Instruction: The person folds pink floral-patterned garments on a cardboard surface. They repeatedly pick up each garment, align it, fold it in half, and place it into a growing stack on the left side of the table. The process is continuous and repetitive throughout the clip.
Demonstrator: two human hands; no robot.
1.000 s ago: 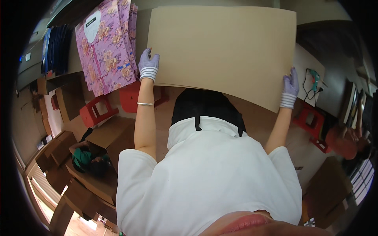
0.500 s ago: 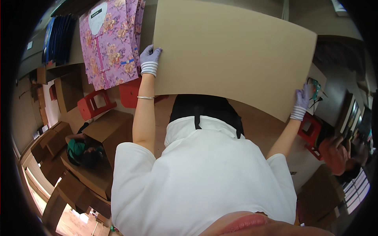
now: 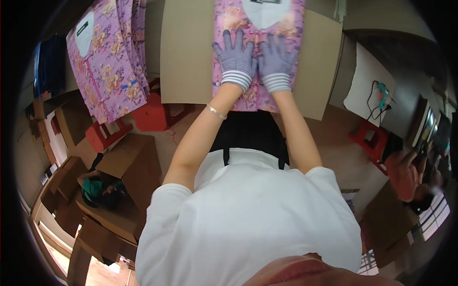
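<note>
My left hand (image 3: 236, 59) and my right hand (image 3: 277, 62), both in purple-grey knit gloves with striped cuffs, rest side by side on a folded pink floral garment (image 3: 231, 19). Their fingers are spread and point away from me; the right one is a little smeared by motion. A white insert with a dark label fills the garment's neck opening. Beneath the garment lies a wide cardboard sheet (image 3: 188, 57), showing on both sides of it. To the left is a stack of similar floral garments (image 3: 109, 62).
Dark blue folded items (image 3: 50, 66) stand at the far left. On the right, a teal tool with a cord (image 3: 381, 95) lies on a white sheet (image 3: 360, 81). Red stools (image 3: 152, 112) and cardboard boxes (image 3: 129, 157) stand below. A person in green (image 3: 95, 188) is at left, another person (image 3: 403, 176) at right.
Both hands have left the cardboard sheet's side edges and come together at the middle. A floral garment now lies on the sheet, under my palms. The view has shifted slightly.
</note>
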